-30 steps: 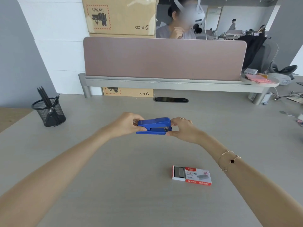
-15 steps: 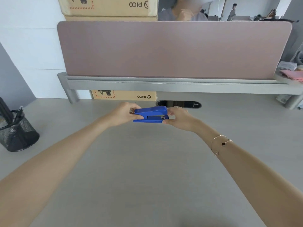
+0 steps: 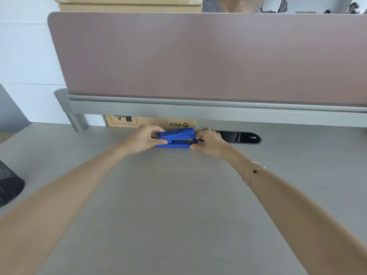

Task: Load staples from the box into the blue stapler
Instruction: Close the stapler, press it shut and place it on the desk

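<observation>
We have carried the blue stapler (image 3: 176, 137) farther across the tabletop (image 3: 178, 205), toward the far divider; the staple box has dropped out of view. Left hand (image 3: 143, 138) pinches its rear, right hand (image 3: 208, 141) its front — still closed, so no staples can go in yet.

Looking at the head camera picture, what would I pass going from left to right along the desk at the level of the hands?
Black mesh pen holder → left hand → blue stapler → right hand → dark oval cable slot in the desk.
</observation>
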Demonstrator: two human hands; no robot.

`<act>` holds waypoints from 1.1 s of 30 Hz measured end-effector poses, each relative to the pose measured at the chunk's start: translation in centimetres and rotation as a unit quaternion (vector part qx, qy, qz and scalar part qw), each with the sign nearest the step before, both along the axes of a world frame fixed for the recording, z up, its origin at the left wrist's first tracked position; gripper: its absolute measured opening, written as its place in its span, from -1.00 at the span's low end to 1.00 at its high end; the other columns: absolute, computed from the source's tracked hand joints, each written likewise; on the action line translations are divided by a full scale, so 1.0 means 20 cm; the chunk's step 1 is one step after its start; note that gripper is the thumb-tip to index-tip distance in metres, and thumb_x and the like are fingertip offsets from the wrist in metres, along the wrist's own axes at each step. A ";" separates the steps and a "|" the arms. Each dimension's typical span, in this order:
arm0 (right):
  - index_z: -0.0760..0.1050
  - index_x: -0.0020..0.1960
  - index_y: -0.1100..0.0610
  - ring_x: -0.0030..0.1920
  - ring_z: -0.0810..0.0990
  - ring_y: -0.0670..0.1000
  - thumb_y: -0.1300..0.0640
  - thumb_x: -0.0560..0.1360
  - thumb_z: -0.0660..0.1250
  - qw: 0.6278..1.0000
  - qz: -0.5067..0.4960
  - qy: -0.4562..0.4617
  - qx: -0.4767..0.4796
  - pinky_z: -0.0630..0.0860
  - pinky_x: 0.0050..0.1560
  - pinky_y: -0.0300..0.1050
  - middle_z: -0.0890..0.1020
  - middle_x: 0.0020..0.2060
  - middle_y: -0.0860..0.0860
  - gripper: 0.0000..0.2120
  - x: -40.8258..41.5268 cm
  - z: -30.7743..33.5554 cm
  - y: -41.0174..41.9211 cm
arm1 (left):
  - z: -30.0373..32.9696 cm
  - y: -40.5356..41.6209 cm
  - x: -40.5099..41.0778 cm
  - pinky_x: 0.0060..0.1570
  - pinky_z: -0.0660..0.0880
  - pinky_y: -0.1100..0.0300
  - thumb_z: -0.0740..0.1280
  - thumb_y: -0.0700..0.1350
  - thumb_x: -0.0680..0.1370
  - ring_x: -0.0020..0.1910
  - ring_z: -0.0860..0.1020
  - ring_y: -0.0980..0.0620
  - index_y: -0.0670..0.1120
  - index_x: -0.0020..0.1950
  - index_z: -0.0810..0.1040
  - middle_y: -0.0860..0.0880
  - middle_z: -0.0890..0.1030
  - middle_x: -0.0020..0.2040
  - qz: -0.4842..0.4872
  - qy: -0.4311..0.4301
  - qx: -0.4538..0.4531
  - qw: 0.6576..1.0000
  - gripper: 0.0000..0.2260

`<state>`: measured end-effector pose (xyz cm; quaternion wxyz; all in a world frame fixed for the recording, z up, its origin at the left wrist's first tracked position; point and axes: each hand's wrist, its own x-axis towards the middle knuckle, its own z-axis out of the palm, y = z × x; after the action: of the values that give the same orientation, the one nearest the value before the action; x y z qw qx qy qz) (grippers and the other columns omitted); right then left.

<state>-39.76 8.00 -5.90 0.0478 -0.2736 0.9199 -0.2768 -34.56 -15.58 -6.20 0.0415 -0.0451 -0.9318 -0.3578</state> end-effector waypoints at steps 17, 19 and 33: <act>0.51 0.12 0.08 0.18 0.44 0.12 0.01 0.42 0.36 0.999 -0.001 0.003 0.033 0.18 0.29 0.02 0.52 0.09 0.10 -0.70 -0.03 0.00 -0.03 | 0.00 -0.04 -0.03 0.05 0.51 0.28 0.46 -0.15 0.46 0.01 0.62 0.02 -0.11 0.02 0.61 -0.06 0.68 0.01 -0.043 -0.028 0.017 0.999 -0.84; 0.50 0.13 0.07 0.18 0.44 0.11 0.01 0.43 0.36 0.999 -0.005 0.003 0.036 0.18 0.28 0.03 0.52 0.09 0.10 -0.70 -0.03 -0.01 -0.04 | 0.00 -0.04 -0.03 0.10 0.52 0.14 0.46 -0.15 0.46 0.03 0.62 -0.02 -0.10 0.00 0.61 -0.07 0.68 0.00 -0.039 -0.035 0.014 0.999 -0.85; 0.49 0.11 0.12 0.21 0.38 0.16 0.03 0.44 0.32 0.998 -0.027 -0.012 0.057 0.22 0.25 0.05 0.50 0.13 0.12 -0.72 0.02 0.02 -0.05 | -0.01 -0.02 0.00 0.02 0.51 -0.15 0.38 -0.01 0.50 -0.11 0.58 -0.16 0.04 -0.05 0.54 -0.13 0.62 -0.10 -0.020 -0.033 -0.052 0.998 -0.92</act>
<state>-39.32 6.99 -5.44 0.0664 -0.2418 0.9407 -0.2285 -34.57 -15.89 -6.47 0.0009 -0.0543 -0.9490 -0.3106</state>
